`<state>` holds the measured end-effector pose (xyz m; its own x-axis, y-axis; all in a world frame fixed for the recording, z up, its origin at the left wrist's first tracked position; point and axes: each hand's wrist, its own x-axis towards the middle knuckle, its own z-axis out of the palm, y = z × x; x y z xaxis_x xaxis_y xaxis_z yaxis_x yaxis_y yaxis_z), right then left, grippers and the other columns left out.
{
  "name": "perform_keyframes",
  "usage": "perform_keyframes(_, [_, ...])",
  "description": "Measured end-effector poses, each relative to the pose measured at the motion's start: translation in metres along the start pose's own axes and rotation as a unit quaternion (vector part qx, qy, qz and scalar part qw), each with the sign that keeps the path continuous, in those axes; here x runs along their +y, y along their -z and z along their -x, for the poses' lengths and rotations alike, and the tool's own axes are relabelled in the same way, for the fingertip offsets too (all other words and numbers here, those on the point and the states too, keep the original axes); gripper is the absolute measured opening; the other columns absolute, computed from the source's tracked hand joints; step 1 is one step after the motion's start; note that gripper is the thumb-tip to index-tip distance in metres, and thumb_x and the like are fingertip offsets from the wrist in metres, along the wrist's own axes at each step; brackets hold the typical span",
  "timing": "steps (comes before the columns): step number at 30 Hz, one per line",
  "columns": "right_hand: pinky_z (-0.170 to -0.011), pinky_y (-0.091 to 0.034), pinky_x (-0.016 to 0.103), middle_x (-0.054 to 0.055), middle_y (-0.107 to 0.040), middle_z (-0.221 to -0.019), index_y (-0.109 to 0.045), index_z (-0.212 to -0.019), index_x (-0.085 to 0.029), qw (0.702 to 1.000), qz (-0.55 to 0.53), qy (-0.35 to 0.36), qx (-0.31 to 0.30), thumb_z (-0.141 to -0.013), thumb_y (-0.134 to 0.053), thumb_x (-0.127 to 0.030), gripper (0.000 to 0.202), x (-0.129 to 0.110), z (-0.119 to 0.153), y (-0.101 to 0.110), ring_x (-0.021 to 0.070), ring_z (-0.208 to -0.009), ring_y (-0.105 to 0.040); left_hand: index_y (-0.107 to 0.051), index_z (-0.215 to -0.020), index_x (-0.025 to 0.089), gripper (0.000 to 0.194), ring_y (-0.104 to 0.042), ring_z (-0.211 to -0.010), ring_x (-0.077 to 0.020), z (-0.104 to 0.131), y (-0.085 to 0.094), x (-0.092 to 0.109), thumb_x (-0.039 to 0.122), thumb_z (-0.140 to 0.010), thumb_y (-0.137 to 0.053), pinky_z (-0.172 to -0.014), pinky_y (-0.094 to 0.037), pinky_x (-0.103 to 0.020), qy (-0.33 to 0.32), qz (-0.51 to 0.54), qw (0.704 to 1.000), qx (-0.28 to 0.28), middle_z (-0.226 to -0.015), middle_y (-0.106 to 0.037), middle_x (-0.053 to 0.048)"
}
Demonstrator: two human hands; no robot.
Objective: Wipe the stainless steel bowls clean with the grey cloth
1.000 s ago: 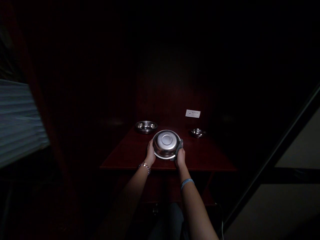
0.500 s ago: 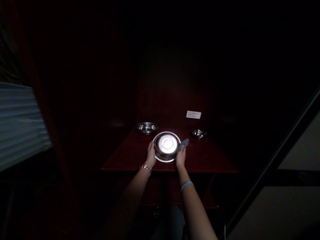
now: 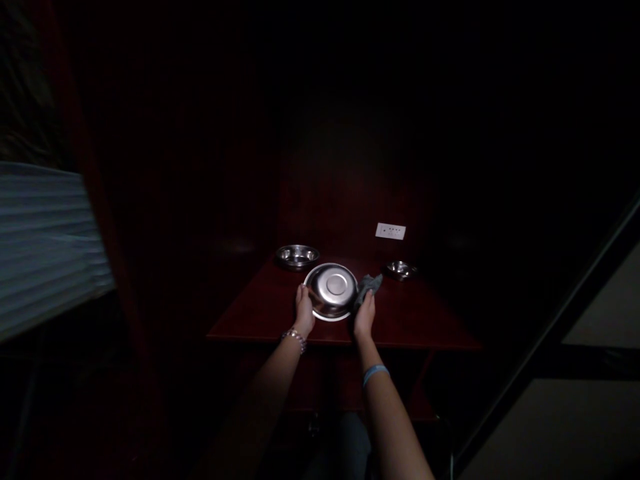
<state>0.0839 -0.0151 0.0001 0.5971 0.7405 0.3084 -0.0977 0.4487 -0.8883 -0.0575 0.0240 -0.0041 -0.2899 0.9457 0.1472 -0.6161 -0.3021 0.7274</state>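
Observation:
A shiny steel bowl (image 3: 334, 291) is held above the dark red table, its underside turned toward me. My left hand (image 3: 305, 312) is closed on the bowl's left rim, thumb on the near side. At the right rim my right hand (image 3: 365, 316) is closed on a grey cloth (image 3: 371, 283), which bunches up beside the metal. Whether the right fingers also touch the rim behind the cloth is hidden.
Behind on the left of the table (image 3: 260, 313) stands a larger steel bowl (image 3: 297, 257); a smaller steel bowl (image 3: 401, 269) stands back right. A white socket plate (image 3: 391, 231) is on the rear panel. Dark side walls flank the table.
The bowl has tilted a little to the left, and more of the grey cloth shows, bunched at its right rim. The view has shifted slightly.

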Motion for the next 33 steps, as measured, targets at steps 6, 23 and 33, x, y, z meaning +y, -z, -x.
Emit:
perform_keyframes(6, [-0.103,-0.038,0.032,0.010,-0.066,-0.125,-0.060,-0.127,-0.017,0.997,0.027,0.004,-0.071,-0.090,-0.044,-0.051,0.052,-0.001,0.002,-0.002,0.0209,-0.117,-0.059,-0.051,-0.129,0.025,0.042,-0.058,-0.118,-0.0303,0.004,-0.005,0.004,0.042,-0.091,-0.049,-0.095,-0.051,-0.049,0.060,0.001,0.997,0.050,-0.132,-0.060,-0.009])
perform_keyframes(23, [-0.117,-0.022,0.039,0.010,-0.044,-0.148,-0.047,-0.140,-0.018,0.971,0.132,0.156,-0.128,-0.091,-0.046,-0.045,0.056,-0.001,0.003,-0.007,0.0208,-0.138,-0.037,-0.063,-0.111,0.019,0.036,-0.064,-0.109,-0.0286,0.001,-0.005,0.000,0.046,-0.091,-0.049,-0.098,-0.049,-0.047,0.081,-0.002,0.996,0.024,-0.112,-0.069,-0.012])
perform_keyframes(33, [-0.116,-0.027,0.047,0.008,-0.027,-0.157,-0.041,-0.145,-0.021,0.863,0.360,0.299,-0.188,-0.098,-0.034,-0.042,0.052,-0.003,0.010,-0.008,0.0242,-0.144,-0.026,-0.062,-0.105,0.021,0.031,-0.068,-0.089,-0.0225,-0.002,0.000,-0.001,0.045,-0.092,-0.046,-0.080,-0.057,-0.038,0.082,-0.005,0.995,0.056,-0.107,-0.069,-0.011])
